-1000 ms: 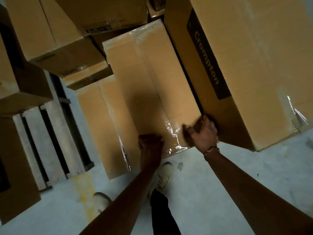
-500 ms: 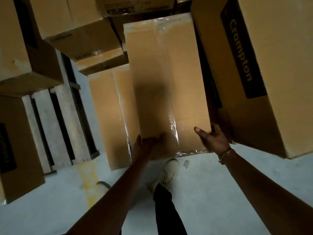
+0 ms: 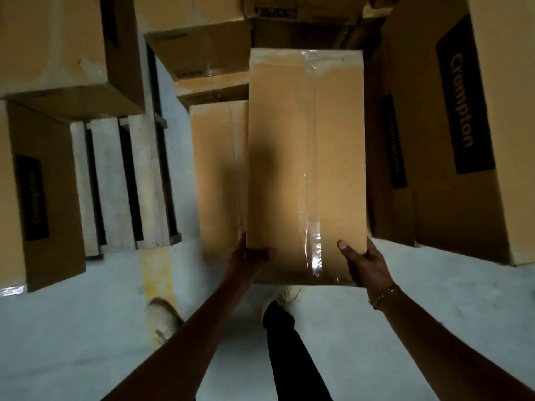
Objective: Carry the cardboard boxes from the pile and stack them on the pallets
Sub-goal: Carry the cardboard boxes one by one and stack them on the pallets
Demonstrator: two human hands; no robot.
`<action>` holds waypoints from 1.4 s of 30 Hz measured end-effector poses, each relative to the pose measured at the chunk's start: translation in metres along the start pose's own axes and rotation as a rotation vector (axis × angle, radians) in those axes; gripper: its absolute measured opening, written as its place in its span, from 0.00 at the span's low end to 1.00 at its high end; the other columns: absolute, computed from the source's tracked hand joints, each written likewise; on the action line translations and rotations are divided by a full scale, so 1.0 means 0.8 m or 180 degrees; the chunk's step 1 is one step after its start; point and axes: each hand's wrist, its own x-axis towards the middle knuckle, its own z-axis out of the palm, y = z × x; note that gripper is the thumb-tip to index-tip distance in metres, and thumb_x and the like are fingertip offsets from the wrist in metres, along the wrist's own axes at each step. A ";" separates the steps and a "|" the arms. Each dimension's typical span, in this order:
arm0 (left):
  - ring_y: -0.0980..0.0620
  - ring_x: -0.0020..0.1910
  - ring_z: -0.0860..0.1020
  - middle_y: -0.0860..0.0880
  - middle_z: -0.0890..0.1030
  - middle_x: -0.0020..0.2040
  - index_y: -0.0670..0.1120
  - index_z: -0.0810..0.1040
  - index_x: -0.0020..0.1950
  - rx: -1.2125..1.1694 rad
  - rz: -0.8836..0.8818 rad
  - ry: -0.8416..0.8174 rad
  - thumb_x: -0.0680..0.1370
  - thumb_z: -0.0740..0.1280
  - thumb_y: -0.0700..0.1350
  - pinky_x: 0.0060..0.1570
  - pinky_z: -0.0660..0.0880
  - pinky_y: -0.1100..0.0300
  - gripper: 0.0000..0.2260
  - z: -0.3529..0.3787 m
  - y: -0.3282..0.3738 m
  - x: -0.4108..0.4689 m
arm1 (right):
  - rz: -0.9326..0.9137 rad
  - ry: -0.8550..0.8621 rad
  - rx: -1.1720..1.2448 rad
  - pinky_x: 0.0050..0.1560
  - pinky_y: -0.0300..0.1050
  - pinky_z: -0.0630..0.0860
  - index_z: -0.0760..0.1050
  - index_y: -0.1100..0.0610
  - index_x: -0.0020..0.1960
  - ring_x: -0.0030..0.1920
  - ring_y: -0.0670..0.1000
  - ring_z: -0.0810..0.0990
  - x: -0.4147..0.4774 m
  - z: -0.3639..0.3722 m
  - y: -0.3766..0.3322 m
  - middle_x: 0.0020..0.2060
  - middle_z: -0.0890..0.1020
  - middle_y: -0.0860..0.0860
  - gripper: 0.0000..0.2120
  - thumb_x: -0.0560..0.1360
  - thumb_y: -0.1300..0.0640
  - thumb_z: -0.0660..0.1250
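Grey concrete floor point(image 3: 434, 299), dimly lit. Long cardboard box point(image 3: 278, 169), clear tape point(image 3: 314, 247) running along its top face, is held at its near end, above the person's shoes. Left hand point(image 3: 249, 256) is wrapped round the near left corner; right hand point(image 3: 363, 261) grips the near right corner, thumb pressed on the top face. A similar box point(image 3: 217, 175) lies lower, just to its left. Wooden pallet point(image 3: 115, 183) stands further left, partly loaded with cartons. A large Crompton carton point(image 3: 463, 125) stands on the right.
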 end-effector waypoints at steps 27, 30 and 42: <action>0.52 0.55 0.78 0.54 0.79 0.60 0.58 0.67 0.75 -0.0747 -0.0083 0.0646 0.70 0.79 0.55 0.44 0.79 0.59 0.37 -0.534 -0.225 -0.122 | -0.0296 -0.0804 -0.0661 0.61 0.51 0.77 0.77 0.48 0.64 0.55 0.47 0.82 -0.182 0.522 0.129 0.53 0.85 0.45 0.20 0.74 0.50 0.76; 0.50 0.56 0.79 0.54 0.79 0.61 0.58 0.67 0.76 -0.0853 -0.0163 0.0698 0.71 0.79 0.54 0.50 0.81 0.51 0.37 -0.557 -0.243 -0.085 | -0.0327 -0.0844 -0.0720 0.56 0.44 0.76 0.76 0.45 0.62 0.53 0.42 0.80 -0.154 0.560 0.138 0.52 0.84 0.42 0.19 0.74 0.51 0.76; 0.53 0.55 0.81 0.51 0.80 0.63 0.55 0.67 0.77 -0.0772 -0.0059 0.0953 0.74 0.76 0.55 0.52 0.81 0.56 0.34 -0.595 -0.301 0.034 | -0.0371 -0.0707 -0.0979 0.40 0.25 0.73 0.75 0.52 0.69 0.48 0.37 0.79 -0.062 0.642 0.185 0.51 0.83 0.45 0.22 0.76 0.53 0.74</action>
